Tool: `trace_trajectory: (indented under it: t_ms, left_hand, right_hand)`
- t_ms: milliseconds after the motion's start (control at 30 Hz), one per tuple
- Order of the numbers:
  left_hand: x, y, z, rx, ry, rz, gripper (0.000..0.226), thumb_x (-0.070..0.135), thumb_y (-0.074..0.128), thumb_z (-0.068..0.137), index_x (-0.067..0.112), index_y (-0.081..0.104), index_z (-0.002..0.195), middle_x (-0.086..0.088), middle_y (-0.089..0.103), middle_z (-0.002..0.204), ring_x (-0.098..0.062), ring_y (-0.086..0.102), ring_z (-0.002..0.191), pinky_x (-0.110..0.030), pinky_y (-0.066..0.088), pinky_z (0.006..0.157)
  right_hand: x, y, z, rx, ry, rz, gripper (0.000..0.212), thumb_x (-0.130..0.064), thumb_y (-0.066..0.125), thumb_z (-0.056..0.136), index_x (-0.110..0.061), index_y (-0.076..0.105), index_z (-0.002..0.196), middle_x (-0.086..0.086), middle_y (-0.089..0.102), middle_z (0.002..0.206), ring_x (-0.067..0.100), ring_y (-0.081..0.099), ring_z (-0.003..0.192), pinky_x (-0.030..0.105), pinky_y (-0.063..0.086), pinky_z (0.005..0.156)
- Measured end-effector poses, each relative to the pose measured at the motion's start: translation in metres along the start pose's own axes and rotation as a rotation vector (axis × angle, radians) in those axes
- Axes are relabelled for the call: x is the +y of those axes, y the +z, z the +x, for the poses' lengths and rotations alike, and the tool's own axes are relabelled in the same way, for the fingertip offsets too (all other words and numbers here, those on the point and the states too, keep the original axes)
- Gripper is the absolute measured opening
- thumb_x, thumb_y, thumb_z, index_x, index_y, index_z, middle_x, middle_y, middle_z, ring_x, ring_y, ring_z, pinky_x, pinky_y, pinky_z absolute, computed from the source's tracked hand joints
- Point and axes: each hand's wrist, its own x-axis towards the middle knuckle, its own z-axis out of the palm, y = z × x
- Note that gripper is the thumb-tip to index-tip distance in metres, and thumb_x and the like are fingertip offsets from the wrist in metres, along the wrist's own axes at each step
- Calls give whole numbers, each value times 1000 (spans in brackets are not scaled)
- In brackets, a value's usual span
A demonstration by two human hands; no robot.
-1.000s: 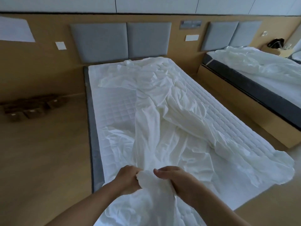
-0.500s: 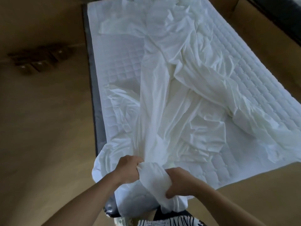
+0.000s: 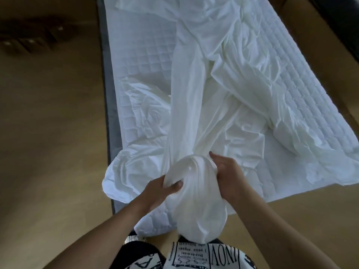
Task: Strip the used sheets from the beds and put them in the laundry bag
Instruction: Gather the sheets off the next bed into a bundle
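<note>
Head view now tilts further down than a moment ago, and more sheet is gathered into a bundle at the foot of the bed. Left hand and right hand both grip that bundle. It trails up the quilted mattress. Wooden floor lies open on the left.
</note>
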Motion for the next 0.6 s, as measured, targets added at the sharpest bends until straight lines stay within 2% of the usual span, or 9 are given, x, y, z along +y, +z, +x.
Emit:
trace_trajectory:
  t_ms: [67,167,200,233,300,367,433,500,600]
  left_hand:
    - [3,0,-3,33,-8,-170,45,67,69,86,26,70,105,11,76,95,-6,70,90,-13,49,77]
    - [2,-6,3,109,-51,-526,52,59,72,88,10,70,104,-8,78,108,-22,73,105,-37,52,103]
    - [4,-8,4,148,-78,-666,45,51,75,89,9,71,106,-9,78,110,-25,73,107,-40,52,105]
    - [9,-10,5,184,-114,-768,36,42,78,89,11,72,107,-8,79,108,-25,73,106,-40,54,103]
    - [18,-13,9,262,-190,-816,31,37,81,86,15,73,106,-7,78,107,-25,73,102,-38,56,101]
    - [20,-16,14,316,-241,-812,34,41,83,82,18,72,104,-7,75,108,-25,71,99,-38,58,98]
    - [20,-18,15,347,-251,-822,35,41,82,82,19,72,107,-6,74,110,-23,71,99,-37,60,93]
    - [13,-18,17,328,-278,-798,35,40,81,82,20,73,110,-6,71,112,-23,70,102,-39,63,84]
    - [7,-16,19,231,-323,-747,30,32,82,81,20,75,108,-9,66,119,-25,67,108,-36,63,67]
  right_hand:
    - [-25,3,5,68,-38,33,63,-43,75,83,0,61,127,21,70,107,34,73,82,37,58,69]
    - [-64,18,8,13,-130,-52,54,-50,65,92,-7,58,122,18,68,81,31,69,67,34,54,64]
    - [-72,26,9,34,-161,-168,55,-52,65,93,-7,60,124,19,72,88,31,72,74,34,56,68]
    - [-72,31,17,84,-206,-309,59,-53,67,92,-9,60,131,19,73,108,30,73,91,35,58,78]
    - [-55,36,28,290,-401,-675,79,-58,72,88,-25,44,154,9,53,150,26,58,129,38,48,106]
    - [-17,32,30,399,-560,-970,88,-64,67,89,-32,29,161,3,37,163,24,38,147,46,34,121]
    - [24,23,25,529,-640,-1025,83,-63,59,94,-28,27,162,3,30,167,24,25,154,49,24,125]
    - [64,13,24,538,-603,-998,85,-64,56,94,-29,22,163,2,23,170,23,19,156,49,21,127]
    - [98,7,35,328,-249,-730,115,-83,64,74,-34,11,164,1,22,169,26,29,153,51,33,121]
